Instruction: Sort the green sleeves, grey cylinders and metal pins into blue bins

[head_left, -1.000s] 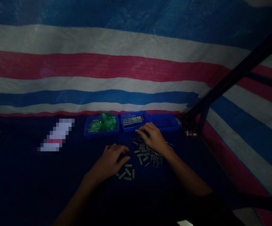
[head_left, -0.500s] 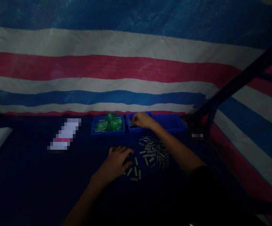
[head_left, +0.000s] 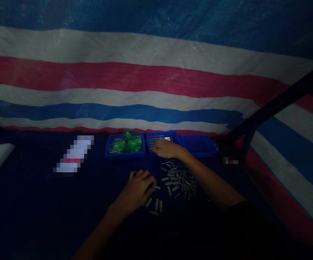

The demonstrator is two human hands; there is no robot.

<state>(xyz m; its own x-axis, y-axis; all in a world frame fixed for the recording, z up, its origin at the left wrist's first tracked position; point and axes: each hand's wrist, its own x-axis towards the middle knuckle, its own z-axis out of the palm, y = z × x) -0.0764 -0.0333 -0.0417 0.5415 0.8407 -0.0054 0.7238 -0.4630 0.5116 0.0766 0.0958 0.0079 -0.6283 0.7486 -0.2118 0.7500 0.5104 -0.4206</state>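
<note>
- The left hand (head_left: 138,187) is laid knuckles-up on the dark blue surface (head_left: 37,216), with the fingers curled down. Whether its grip is closed on anything cannot be told, though one small grey piece (head_left: 156,187) is seen at the fingertips.
- A small cluster of grey pieces (head_left: 155,206) is set just beside that hand, on its right.
- A loose pile (head_left: 178,179) of grey pieces and thin pins is spread a little farther off, between the two hands and beside the right forearm.
- The right hand (head_left: 166,148) is stretched out to the front rim of the middle blue bin (head_left: 161,132). Its grip is narrowed, and what is held, if anything, cannot be told.
- That bin is lined with neat rows of grey metal pieces.
- The left blue bin (head_left: 124,154) is heaped with clear green parts (head_left: 125,143).
- The right blue bin (head_left: 199,151) is set against the middle one; its contents cannot be made out.
- A striped tarpaulin (head_left: 145,79) is hung behind the bins.
</note>
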